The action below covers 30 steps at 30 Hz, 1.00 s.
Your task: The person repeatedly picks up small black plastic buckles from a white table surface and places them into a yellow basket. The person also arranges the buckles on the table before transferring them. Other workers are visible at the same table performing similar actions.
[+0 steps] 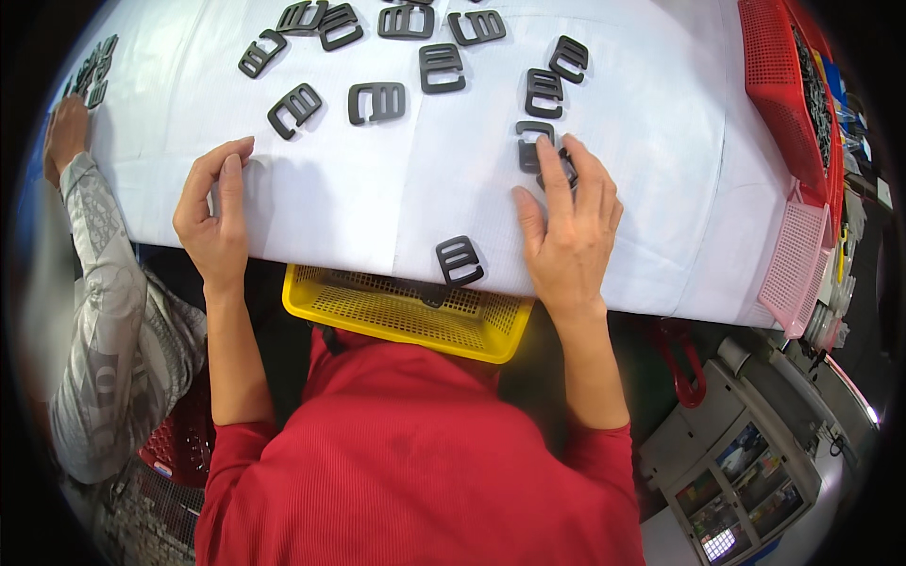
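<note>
Several dark grey plastic buckles lie scattered on a white-covered table [377, 189]. My right hand [569, 231] lies flat on the table with its fingertips on two buckles [535, 151] at the right of centre. My left hand [215, 209] rests on its edge at the table's near left, fingers apart and holding nothing; the nearest buckle [294, 108] is just beyond it. One buckle [460, 260] sits at the table's near edge, right above a yellow mesh basket [406, 316] held against my lap.
A red basket [783, 85] full of dark parts and a pink basket [793, 264] stand at the table's right end. Another person's hand [64, 132] and grey patterned sleeve [104, 311] work at the left edge. A machine with small screens [746, 472] is at lower right.
</note>
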{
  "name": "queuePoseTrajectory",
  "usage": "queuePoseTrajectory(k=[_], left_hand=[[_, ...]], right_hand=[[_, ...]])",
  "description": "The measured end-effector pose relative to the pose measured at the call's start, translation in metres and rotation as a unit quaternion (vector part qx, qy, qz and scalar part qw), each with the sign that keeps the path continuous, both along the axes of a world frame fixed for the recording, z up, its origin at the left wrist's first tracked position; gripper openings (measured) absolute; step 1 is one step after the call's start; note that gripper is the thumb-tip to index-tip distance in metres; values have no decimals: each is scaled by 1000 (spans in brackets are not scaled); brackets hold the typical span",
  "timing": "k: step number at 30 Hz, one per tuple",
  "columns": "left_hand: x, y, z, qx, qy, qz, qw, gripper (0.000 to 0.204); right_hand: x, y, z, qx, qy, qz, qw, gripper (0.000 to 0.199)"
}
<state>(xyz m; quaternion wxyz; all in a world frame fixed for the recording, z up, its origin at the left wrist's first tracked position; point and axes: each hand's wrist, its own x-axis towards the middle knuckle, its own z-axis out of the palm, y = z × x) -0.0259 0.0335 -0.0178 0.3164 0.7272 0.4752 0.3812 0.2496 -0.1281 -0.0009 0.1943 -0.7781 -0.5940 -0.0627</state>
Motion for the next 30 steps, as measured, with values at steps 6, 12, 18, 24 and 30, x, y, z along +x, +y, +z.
queuePoseTrajectory(k=[6, 12, 18, 24, 30], left_hand=[[3, 2, 2, -5, 4, -8, 1000, 16], [5, 1, 6, 22, 31, -23, 999, 15], [4, 0, 11, 11, 53, -30, 998, 17], [17, -6, 21, 83, 72, -55, 992, 16], [62, 1, 31, 160, 83, -133, 975, 25]], right_hand=[[-20, -12, 7, -17, 90, 92, 992, 36], [27, 38, -2, 18, -15, 47, 999, 38], [17, 36, 8, 8, 76, 121, 990, 28], [55, 73, 0, 35, -50, 19, 998, 26], [45, 112, 3, 83, -9, 139, 987, 25]])
